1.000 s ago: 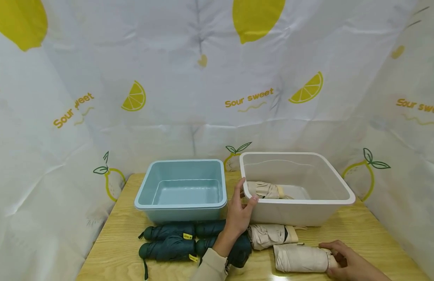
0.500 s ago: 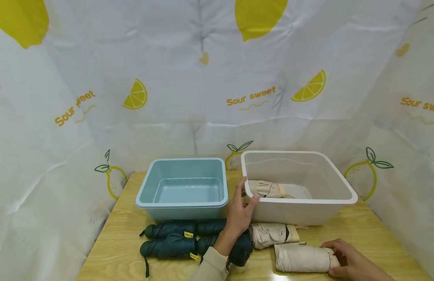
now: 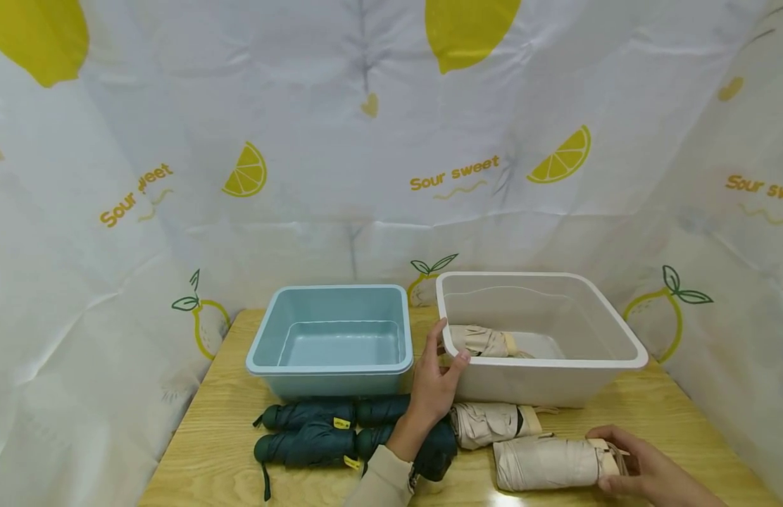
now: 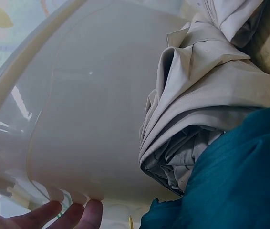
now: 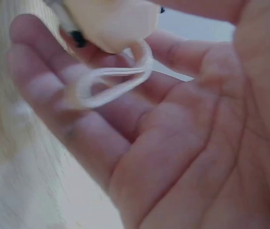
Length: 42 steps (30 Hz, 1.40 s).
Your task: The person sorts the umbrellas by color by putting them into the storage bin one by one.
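Far left, dark umbrellas point(image 3: 305, 447) lie side by side on the table point(image 3: 195, 458), just in front of a blue tub point(image 3: 334, 385). Next comes the left hand point(image 3: 431, 387), gripping the near left corner of a white tub point(image 3: 524, 386). In front of it, the nearest beige umbrella point(image 3: 546, 463) runs roughly left to right, strap end pointing right, where the right hand point(image 3: 645, 468) grasps it.

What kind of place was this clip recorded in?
Probably a makeshift filming booth: lemon-print sheeting covers the back and both sides, a wood-grain table fills the floor of it, and what look like folded umbrellas lie in front of two bins.
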### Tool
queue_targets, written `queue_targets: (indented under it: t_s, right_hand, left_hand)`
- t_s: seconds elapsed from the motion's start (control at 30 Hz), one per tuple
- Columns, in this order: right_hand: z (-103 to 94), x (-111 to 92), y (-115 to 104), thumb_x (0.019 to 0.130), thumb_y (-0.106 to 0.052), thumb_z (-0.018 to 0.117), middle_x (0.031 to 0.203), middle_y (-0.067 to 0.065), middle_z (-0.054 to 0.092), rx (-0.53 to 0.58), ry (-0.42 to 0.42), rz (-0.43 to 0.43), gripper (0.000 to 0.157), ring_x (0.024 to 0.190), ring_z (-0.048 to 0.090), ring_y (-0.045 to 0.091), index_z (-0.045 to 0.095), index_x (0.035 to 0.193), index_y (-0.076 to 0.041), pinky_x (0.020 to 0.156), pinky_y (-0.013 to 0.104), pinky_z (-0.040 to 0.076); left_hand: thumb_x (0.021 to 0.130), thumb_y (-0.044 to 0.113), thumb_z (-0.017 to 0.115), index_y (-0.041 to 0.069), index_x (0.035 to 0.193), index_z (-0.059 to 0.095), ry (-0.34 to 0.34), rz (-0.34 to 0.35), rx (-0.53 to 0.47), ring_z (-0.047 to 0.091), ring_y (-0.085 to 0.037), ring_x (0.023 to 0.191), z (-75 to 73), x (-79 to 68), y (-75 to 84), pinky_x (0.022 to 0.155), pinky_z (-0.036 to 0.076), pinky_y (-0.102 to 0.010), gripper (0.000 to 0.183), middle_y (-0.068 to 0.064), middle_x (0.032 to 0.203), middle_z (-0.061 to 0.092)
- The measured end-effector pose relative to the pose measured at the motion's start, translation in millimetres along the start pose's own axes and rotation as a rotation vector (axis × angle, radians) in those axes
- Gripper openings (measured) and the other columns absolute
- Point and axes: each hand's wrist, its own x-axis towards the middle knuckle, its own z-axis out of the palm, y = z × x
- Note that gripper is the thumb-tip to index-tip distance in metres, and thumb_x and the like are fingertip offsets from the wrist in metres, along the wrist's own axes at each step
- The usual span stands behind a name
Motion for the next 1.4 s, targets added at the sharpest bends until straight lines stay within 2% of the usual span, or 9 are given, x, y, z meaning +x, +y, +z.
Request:
queue_targets:
  t_s: [0.1, 0.2, 0.37, 0.5, 0.6, 0.77, 0.9, 1.23, 1.4]
  right_hand:
    - [2.5, 0, 3, 0.095, 0.016, 0.056, 0.127, -0.021, 0.057, -0.029, 0.041, -0.146, 0.070, 0.090, 0.065, 0.005, 0.043, 0.149, -0.026, 0.073, 0.023, 0.055]
    - [3.6, 1, 1, 0.095, 0.019, 0.053, 0.137, -0.022, 0.053, -0.001, 0.054, -0.188, 0.072, 0.089, 0.068, 0.008, 0.040, 0.153, -0.022, 0.075, 0.026, 0.057]
    - [4.3, 1, -7, 0.100, 0.015, 0.045, 0.146, -0.025, 0.046, 0.202, -0.001, -0.111, 0.068, 0.101, 0.071, 0.014, 0.039, 0.153, -0.026, 0.086, 0.030, 0.059]
    - [5.6, 0, -11, 0.102, 0.011, 0.044, 0.134, -0.019, 0.057, 0.275, -0.010, -0.046, 0.065, 0.100, 0.072, 0.015, 0.042, 0.151, -0.033, 0.088, 0.034, 0.059]
    - [7.9, 0, -12, 0.102, 0.010, 0.046, 0.132, -0.020, 0.058, 0.214, 0.054, -0.033, 0.061, 0.097, 0.071, 0.010, 0.043, 0.150, -0.028, 0.086, 0.032, 0.060]
    - [12.5, 1, -14, 0.101, 0.008, 0.052, 0.140, -0.031, 0.049, 0.034, 0.199, -0.005, 0.053, 0.104, 0.059, -0.004, 0.044, 0.150, -0.010, 0.084, 0.024, 0.057]
    - [15.3, 4, -17, 0.100, 0.008, 0.053, 0.140, -0.030, 0.049, 0.010, 0.231, -0.008, 0.051, 0.108, 0.056, -0.005, 0.044, 0.148, -0.005, 0.084, 0.024, 0.057]
    - [18.2, 9, -27, 0.098, 0.013, 0.052, 0.133, -0.024, 0.053, 0.089, 0.225, -0.056, 0.059, 0.102, 0.060, 0.001, 0.052, 0.144, -0.024, 0.079, 0.034, 0.061]
    - [20.8, 10, -35, 0.097, 0.013, 0.054, 0.133, -0.025, 0.052, 0.056, 0.245, -0.057, 0.058, 0.100, 0.061, 0.003, 0.052, 0.143, -0.022, 0.077, 0.034, 0.061]
  left_hand:
    - [0.102, 0.033, 0.061, 0.034, 0.159, 0.030, 0.002, 0.005, -0.007, 0.059, -0.035, 0.124, 0.0, 0.1, 0.8, 0.085, 0.057, -0.029, 0.065, -0.013, 0.141, 0.056]
    - [0.102, 0.034, 0.061, 0.034, 0.159, 0.030, 0.003, 0.009, -0.010, 0.059, -0.036, 0.124, 0.0, 0.4, 2.1, 0.084, 0.057, -0.030, 0.064, -0.013, 0.139, 0.057]
    - [0.102, 0.034, 0.061, 0.033, 0.158, 0.031, 0.003, 0.012, -0.008, 0.059, -0.036, 0.123, 0.5, 0.7, 2.8, 0.084, 0.057, -0.030, 0.064, -0.013, 0.138, 0.058]
    - [0.102, 0.033, 0.061, 0.033, 0.159, 0.031, 0.002, 0.012, -0.010, 0.059, -0.039, 0.123, 0.9, 0.5, 2.6, 0.084, 0.057, -0.030, 0.065, -0.013, 0.139, 0.058]
    - [0.102, 0.034, 0.061, 0.033, 0.159, 0.030, 0.000, 0.010, -0.012, 0.059, -0.039, 0.123, 0.8, 0.2, 2.9, 0.084, 0.058, -0.032, 0.065, -0.013, 0.139, 0.058]
    - [0.101, 0.034, 0.061, 0.034, 0.159, 0.031, 0.007, 0.005, -0.006, 0.059, -0.037, 0.124, -0.4, -0.6, 3.6, 0.084, 0.058, -0.032, 0.065, -0.012, 0.139, 0.058]
    - [0.101, 0.033, 0.061, 0.033, 0.159, 0.031, 0.010, 0.015, 0.001, 0.059, -0.038, 0.124, -1.2, -0.2, 4.2, 0.084, 0.057, -0.030, 0.065, -0.012, 0.139, 0.058]
    - [0.102, 0.035, 0.060, 0.034, 0.159, 0.030, 0.004, 0.008, -0.012, 0.059, -0.040, 0.124, -0.5, 0.9, 5.1, 0.084, 0.057, -0.029, 0.064, -0.011, 0.142, 0.057]
    - [0.102, 0.036, 0.060, 0.032, 0.159, 0.031, 0.003, -0.001, -0.012, 0.058, -0.040, 0.125, -0.6, 0.2, 3.9, 0.085, 0.057, -0.031, 0.064, -0.011, 0.143, 0.056]
